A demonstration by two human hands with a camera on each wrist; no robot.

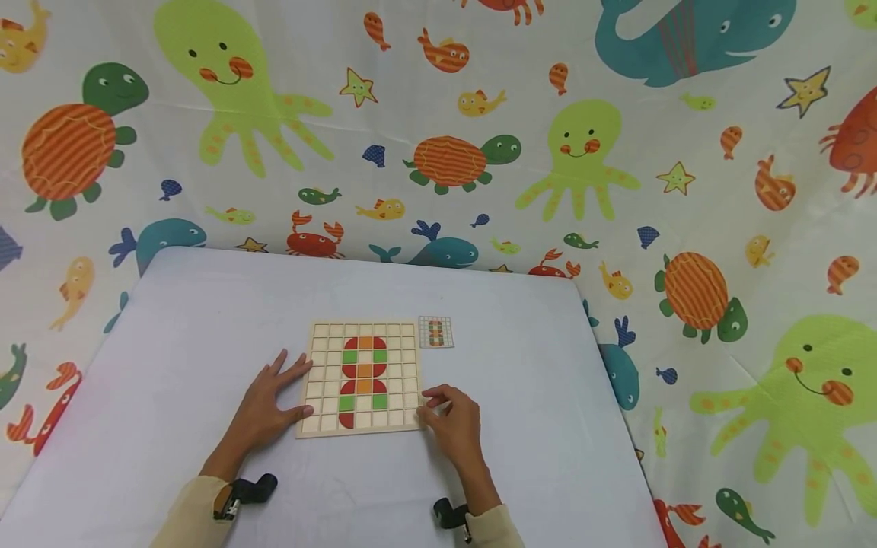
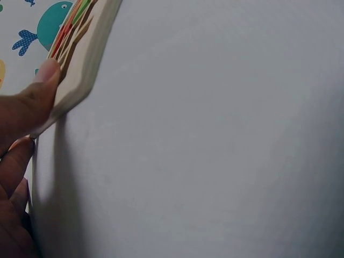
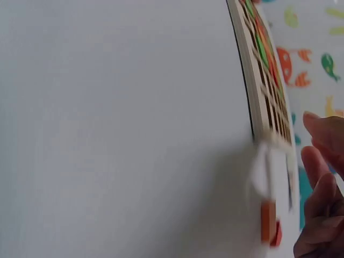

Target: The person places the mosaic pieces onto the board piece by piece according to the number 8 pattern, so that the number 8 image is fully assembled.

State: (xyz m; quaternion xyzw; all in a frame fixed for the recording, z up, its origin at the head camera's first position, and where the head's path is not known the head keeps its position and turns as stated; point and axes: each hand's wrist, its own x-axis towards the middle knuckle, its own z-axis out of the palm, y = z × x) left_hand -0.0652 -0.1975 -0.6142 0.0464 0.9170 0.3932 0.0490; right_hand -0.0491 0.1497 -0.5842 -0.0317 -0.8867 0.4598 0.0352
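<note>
A square wooden grid board [image 1: 400, 418] lies on the white table, its middle cells filled with red, green and orange pieces [image 1: 365, 371]. Spread against its left edge, my left hand [image 1: 263, 399] touches the rim with thumb and index finger; in the left wrist view the thumb [image 2: 47, 75] rests on the rim near a corner. At the lower right edge is my right hand [image 1: 455, 426], thumb and index finger bent toward each other. In the right wrist view a gap shows between those fingers. An orange block [image 3: 267, 221] and a red piece [image 3: 276, 235] lie just beyond the board's corner.
A small card [image 1: 444, 332] with a coloured grid pattern lies by the board's upper right corner. The white tabletop [image 1: 534, 396] surrounds the board. Behind the table hangs a cloth [image 1: 438, 91] printed with sea animals.
</note>
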